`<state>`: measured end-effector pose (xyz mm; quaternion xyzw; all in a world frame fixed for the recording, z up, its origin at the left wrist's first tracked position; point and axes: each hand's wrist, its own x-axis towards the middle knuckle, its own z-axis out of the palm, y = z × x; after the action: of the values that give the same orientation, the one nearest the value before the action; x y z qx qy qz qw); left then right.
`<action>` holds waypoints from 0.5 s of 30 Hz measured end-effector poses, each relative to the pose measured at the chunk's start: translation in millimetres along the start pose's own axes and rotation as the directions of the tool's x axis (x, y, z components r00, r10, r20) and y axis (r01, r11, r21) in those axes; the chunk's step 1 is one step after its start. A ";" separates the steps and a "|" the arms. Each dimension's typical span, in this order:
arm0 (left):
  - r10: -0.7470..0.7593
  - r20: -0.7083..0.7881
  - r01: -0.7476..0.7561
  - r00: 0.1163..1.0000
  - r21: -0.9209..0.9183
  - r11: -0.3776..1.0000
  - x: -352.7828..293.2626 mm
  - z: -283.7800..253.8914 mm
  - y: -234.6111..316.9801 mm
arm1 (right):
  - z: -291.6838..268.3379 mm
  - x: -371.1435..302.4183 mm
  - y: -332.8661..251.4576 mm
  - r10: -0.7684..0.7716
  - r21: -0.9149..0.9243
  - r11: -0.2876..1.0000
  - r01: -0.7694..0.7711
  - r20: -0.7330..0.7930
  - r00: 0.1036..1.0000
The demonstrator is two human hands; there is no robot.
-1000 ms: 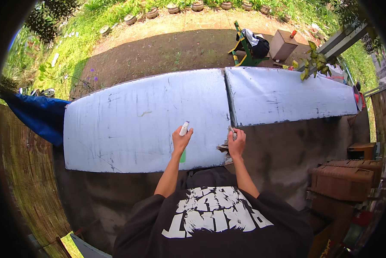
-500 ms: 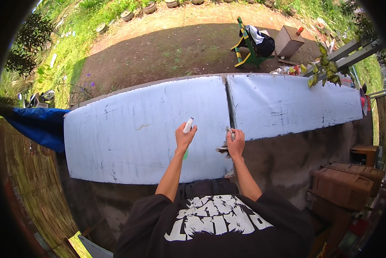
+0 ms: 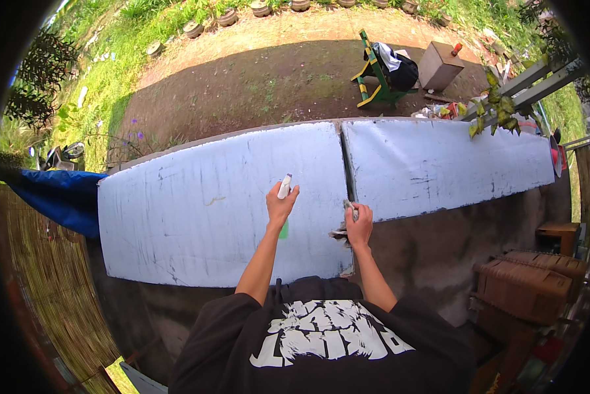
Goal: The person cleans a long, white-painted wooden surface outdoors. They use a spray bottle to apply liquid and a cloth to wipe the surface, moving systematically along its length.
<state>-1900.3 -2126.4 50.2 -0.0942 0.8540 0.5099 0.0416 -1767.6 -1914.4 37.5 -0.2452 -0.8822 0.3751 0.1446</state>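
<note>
My left hand [image 3: 280, 207] is closed round a small white bottle-like object [image 3: 284, 186] with a dark tip, held above the pale blue table top [image 3: 183, 223]. Its exact kind is too small to make out. Fingers of my right hand [image 3: 359, 226] grip a crumpled grey-white rag-like piece [image 3: 351, 209] beside the gap between the two table panels. Ragged dark and light ends [image 3: 339, 234] stick out left of that hand; whether they belong to the same piece is unclear. A green patch [image 3: 284, 229] shows beside my left forearm.
The second panel [image 3: 439, 157] extends to the right, past a narrow dark gap [image 3: 347, 164]. Beyond the table stand a green and yellow chair [image 3: 372, 72] with a dark bag and a box [image 3: 439, 65]. Blue tarp [image 3: 58, 197] hangs left; brown crates [image 3: 521, 285] sit right.
My left hand has shifted slightly away from me with the white object, baring more of the green patch. My right hand keeps its grip near the gap. The view has tilted a little.
</note>
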 end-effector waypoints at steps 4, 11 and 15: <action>0.022 -0.029 -0.018 0.999 0.109 0.994 2.7 0.6 4.6 | -3.3 -0.4 4.4 -0.002 0.007 1.000 0.002 -0.019 1.000; -0.050 -0.103 0.054 0.993 0.038 0.998 3.1 -8.2 -1.5 | -8.4 -6.5 13.1 0.017 0.000 1.000 -0.017 0.011 1.000; 0.003 -0.103 -0.004 0.995 -0.002 1.000 -9.7 -14.9 1.3 | -7.5 -8.3 20.0 -0.003 -0.016 1.000 0.003 0.012 1.000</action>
<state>-1890.7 -2137.7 60.0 -0.1190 0.8547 0.5053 -0.0037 -1750.9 -1902.6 27.3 -0.2427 -0.8865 0.3692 0.1377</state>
